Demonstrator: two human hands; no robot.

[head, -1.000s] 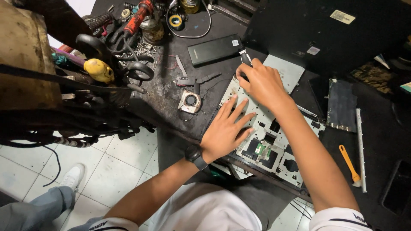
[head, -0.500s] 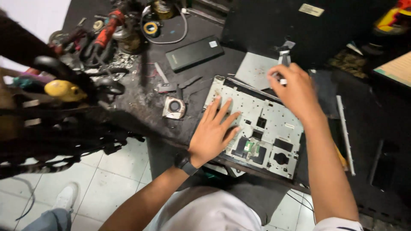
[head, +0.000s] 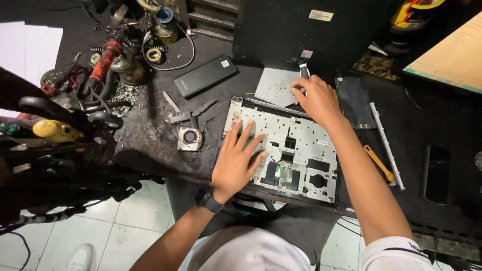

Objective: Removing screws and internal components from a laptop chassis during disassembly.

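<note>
— What have I got in my hands?

— My right hand (head: 317, 100) is closed around a small dark tool (head: 303, 70), its upper end poking up past my fingers, at the far edge of the laptop shell (head: 296, 145). My left hand (head: 236, 160) grips nothing; it lies flat with the fingers spread on the near left part of the shell.

— And where does the shell sit?

— On the dark workbench (head: 150, 140), just in front of me, inside facing up, its near edge at the bench's edge. A grey plate (head: 276, 85) lies just beyond it, a small fan (head: 190, 138) just to its left, and a black phone (head: 205, 76) farther back.

— How do I handle it well?

— I judge steady downward pressure from the flat hand matters, so the shell does not slide while the tool works the far edge. Short, gentle moves, clear of the green board (head: 281, 173).
</note>
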